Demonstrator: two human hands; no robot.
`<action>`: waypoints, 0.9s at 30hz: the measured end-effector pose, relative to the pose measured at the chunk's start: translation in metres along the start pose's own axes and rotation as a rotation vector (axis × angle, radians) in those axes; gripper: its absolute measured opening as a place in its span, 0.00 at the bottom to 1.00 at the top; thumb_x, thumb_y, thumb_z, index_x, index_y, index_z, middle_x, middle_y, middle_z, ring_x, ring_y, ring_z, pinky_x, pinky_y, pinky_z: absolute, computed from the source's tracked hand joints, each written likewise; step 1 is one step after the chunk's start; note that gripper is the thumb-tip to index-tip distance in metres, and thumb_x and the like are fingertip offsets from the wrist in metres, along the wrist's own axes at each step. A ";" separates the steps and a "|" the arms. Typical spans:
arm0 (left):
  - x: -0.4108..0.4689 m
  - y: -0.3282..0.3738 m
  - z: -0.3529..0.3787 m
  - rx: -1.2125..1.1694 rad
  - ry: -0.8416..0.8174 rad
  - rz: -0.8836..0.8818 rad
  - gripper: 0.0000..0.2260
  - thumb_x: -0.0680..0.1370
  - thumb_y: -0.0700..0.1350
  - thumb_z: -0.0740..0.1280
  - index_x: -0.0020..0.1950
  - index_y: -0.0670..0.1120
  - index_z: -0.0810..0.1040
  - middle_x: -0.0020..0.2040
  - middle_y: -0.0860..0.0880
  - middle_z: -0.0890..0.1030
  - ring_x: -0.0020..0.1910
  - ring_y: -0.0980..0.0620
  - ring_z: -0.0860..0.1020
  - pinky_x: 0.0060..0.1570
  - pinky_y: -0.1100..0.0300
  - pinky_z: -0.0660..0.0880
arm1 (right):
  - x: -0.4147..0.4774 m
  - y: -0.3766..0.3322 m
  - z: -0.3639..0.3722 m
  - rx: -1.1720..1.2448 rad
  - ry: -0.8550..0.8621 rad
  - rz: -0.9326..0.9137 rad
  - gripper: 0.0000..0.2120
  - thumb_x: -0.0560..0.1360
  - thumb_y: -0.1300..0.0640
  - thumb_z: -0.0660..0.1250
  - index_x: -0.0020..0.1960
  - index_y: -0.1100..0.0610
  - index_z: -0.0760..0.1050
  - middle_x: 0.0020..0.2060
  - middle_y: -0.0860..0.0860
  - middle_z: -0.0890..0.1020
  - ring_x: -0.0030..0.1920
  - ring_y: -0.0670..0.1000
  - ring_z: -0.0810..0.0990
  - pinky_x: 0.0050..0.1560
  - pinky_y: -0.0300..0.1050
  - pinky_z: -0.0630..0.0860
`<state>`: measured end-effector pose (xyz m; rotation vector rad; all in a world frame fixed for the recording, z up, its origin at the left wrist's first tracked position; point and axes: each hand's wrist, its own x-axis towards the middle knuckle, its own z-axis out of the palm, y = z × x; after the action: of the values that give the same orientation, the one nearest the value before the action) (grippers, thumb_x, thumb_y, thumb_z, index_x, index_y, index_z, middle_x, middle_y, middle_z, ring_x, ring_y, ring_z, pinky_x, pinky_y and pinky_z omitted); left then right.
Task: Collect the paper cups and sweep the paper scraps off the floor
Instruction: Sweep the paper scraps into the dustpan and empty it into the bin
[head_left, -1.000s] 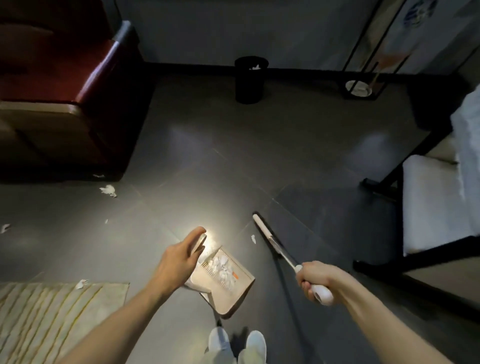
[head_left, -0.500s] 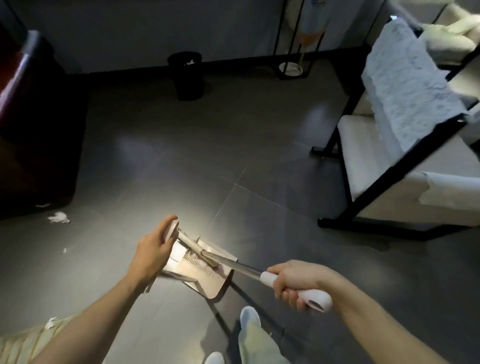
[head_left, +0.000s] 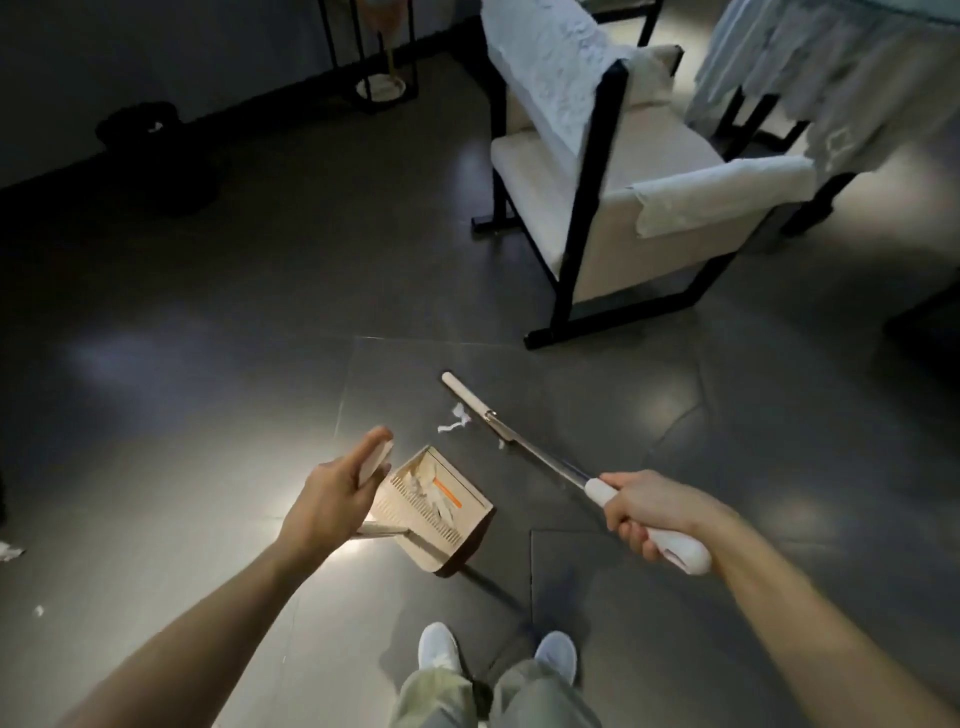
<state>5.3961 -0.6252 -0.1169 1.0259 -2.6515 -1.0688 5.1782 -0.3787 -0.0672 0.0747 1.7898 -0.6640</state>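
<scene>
My left hand (head_left: 335, 491) holds the top of the handle of a beige dustpan (head_left: 434, 506), which stands on the dark tiled floor with white paper scraps inside. My right hand (head_left: 641, 506) grips the white end of a long broom handle (head_left: 540, 460). The narrow white broom head (head_left: 465, 392) rests on the floor ahead of the pan. White paper scraps (head_left: 457, 418) lie just left of the broom head. More scraps (head_left: 8, 551) lie at the far left edge of the floor. No paper cup is in view.
A cream armchair (head_left: 597, 202) with a black frame and white lace cover stands ahead on the right, beside a table with a pale cloth (head_left: 841, 67). A black bin (head_left: 150, 127) and a black stand (head_left: 382, 83) sit by the far wall. My feet (head_left: 493, 657) are below.
The view has swung right, toward the armchair. The broom head moved out of the dustpan and now lies on the floor beside scraps ahead of the pan. Both hands keep their holds.
</scene>
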 end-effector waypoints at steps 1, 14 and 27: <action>-0.004 0.007 0.007 0.014 -0.024 0.021 0.17 0.80 0.48 0.63 0.69 0.52 0.70 0.53 0.46 0.82 0.42 0.49 0.79 0.40 0.59 0.74 | -0.001 0.013 -0.010 0.019 0.023 0.007 0.32 0.72 0.68 0.59 0.70 0.44 0.62 0.19 0.48 0.70 0.18 0.43 0.66 0.19 0.32 0.63; -0.111 0.047 0.060 0.061 0.071 -0.094 0.17 0.80 0.49 0.61 0.69 0.51 0.70 0.54 0.43 0.82 0.48 0.40 0.79 0.47 0.53 0.73 | 0.009 0.119 -0.056 -0.015 0.075 0.114 0.07 0.71 0.69 0.54 0.39 0.62 0.68 0.19 0.52 0.68 0.17 0.46 0.65 0.20 0.33 0.64; -0.190 -0.006 0.048 0.024 0.138 -0.264 0.18 0.80 0.51 0.61 0.69 0.56 0.68 0.49 0.47 0.80 0.38 0.51 0.77 0.41 0.56 0.73 | -0.020 0.113 0.026 0.331 -0.196 0.190 0.08 0.76 0.71 0.55 0.42 0.61 0.67 0.20 0.49 0.67 0.15 0.42 0.63 0.13 0.31 0.59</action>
<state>5.5295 -0.4818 -0.1291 1.4313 -2.4751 -0.9704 5.2502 -0.2909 -0.0989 0.3857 1.4513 -0.7956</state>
